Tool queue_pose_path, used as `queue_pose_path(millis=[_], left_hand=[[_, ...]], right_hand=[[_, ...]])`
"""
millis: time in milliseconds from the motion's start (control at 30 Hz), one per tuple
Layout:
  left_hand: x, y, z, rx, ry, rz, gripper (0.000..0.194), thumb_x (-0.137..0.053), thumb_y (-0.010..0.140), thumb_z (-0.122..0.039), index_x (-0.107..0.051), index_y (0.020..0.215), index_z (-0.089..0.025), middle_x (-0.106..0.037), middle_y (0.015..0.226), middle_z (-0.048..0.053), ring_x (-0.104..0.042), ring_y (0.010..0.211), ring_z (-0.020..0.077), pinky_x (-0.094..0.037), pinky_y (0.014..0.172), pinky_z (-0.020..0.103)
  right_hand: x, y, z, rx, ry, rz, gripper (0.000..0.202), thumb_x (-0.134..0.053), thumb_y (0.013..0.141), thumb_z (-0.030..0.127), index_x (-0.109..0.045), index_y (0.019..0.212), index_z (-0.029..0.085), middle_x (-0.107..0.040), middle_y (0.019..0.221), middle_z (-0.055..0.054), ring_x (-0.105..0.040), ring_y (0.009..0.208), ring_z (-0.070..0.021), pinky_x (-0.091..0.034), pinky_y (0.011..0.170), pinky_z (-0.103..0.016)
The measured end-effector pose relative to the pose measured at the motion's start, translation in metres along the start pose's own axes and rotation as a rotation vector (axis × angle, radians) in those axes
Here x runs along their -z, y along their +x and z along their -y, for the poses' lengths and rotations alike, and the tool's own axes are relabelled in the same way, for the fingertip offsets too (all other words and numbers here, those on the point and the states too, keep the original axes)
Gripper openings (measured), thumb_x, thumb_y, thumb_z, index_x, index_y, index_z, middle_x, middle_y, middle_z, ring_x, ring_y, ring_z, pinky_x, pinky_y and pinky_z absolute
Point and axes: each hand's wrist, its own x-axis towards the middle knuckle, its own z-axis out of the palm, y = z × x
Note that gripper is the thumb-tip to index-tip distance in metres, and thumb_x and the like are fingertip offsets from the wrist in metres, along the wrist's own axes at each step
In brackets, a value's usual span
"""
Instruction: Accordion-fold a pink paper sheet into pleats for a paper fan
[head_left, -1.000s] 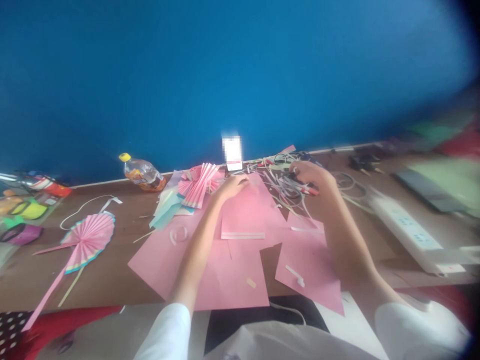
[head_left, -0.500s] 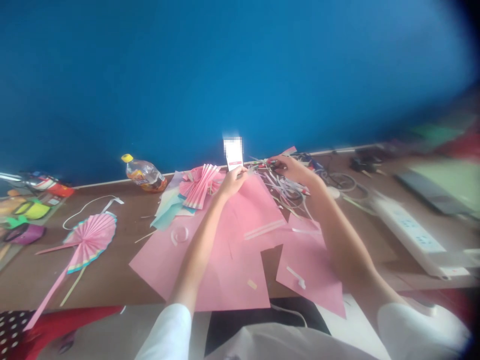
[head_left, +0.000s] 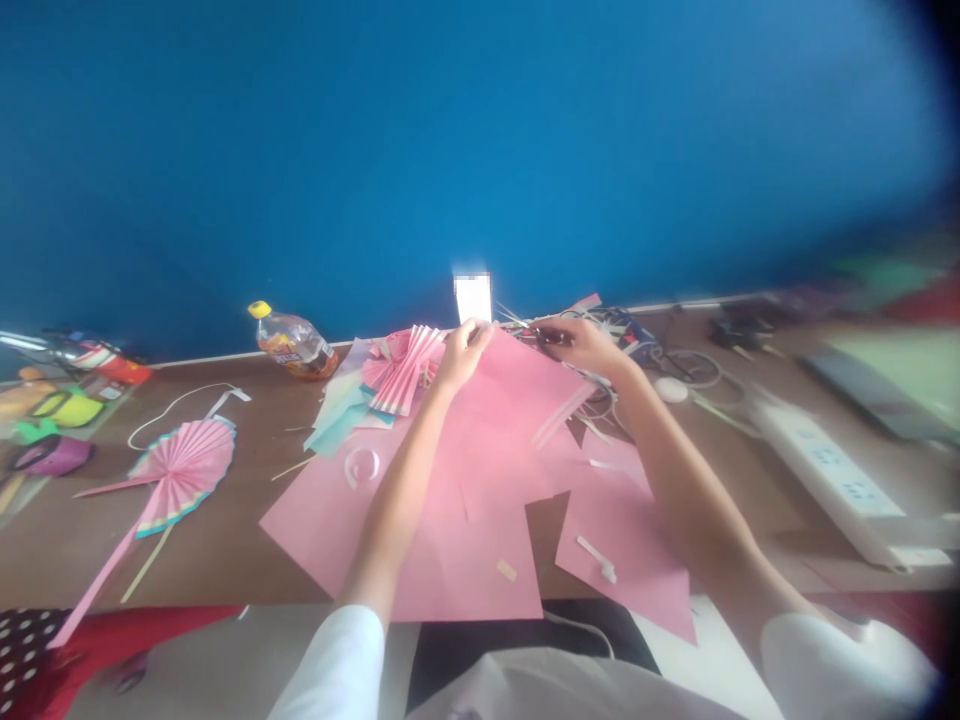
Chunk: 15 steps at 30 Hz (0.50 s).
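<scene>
My left hand (head_left: 463,356) pinches the top corner of a pink paper sheet (head_left: 517,385), lifted at its far end and marked with two pale strips near its right edge. In my right hand (head_left: 583,346) are scissors (head_left: 517,319), their blades apart and pointing left toward that corner. The blades look separate from the paper, just above its far edge. Beneath lies a larger pink sheet (head_left: 450,580), with a ring of clear tape (head_left: 363,467) on it. A pleated pink paper fan piece (head_left: 411,370) rests left of my left hand.
A lit phone (head_left: 473,296) leans on the blue wall. A bottle (head_left: 292,345) tilts at the back left, behind a finished-looking pink fan (head_left: 187,470). Cables (head_left: 694,365) and a power strip (head_left: 832,470) lie to the right. Another pink piece (head_left: 630,530) sits near the front edge.
The held pink sheet has come up and shifted right, now covering part of the cable clutter. The scissors have risen from that clutter, and their spread blades show clearly.
</scene>
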Motion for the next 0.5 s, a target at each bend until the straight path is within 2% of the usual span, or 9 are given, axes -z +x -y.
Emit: queue_pose_path(millis=[133,300,500], left_hand=[[-0.002,0.0,0.003,0.025,-0.094,0.006,0.033,-0.051,0.092,-0.049,-0.06,0.09,-0.017,-0.048,0.07,-0.001,-0.042,0.066,0.011,-0.036,0.064,0.024],[-0.003,0.0,0.006,0.037,-0.106,0.021,0.025,-0.05,0.093,-0.041,-0.059,0.091,-0.017,-0.046,0.07,-0.001,-0.041,0.065,0.0111,-0.034,0.063,0.024],[-0.008,-0.001,0.004,0.005,-0.089,0.028,0.022,-0.047,0.094,-0.038,-0.054,0.089,-0.019,-0.052,0.079,0.001,-0.047,0.073,0.0133,-0.039,0.072,0.026]], right_hand=[[0.007,-0.003,0.001,0.015,0.005,0.049,0.046,-0.058,0.078,0.026,-0.07,0.122,0.017,-0.074,0.105,-0.006,-0.063,0.078,-0.0177,-0.049,0.071,-0.026],[0.012,-0.003,0.001,0.05,-0.023,0.146,0.047,-0.058,0.077,0.025,-0.07,0.122,0.021,-0.074,0.098,-0.005,-0.061,0.072,-0.0163,-0.046,0.066,-0.026],[0.007,-0.002,0.004,0.043,0.037,0.132,0.045,-0.06,0.079,0.032,-0.072,0.12,0.02,-0.074,0.093,-0.006,-0.059,0.072,-0.0164,-0.045,0.066,-0.027]])
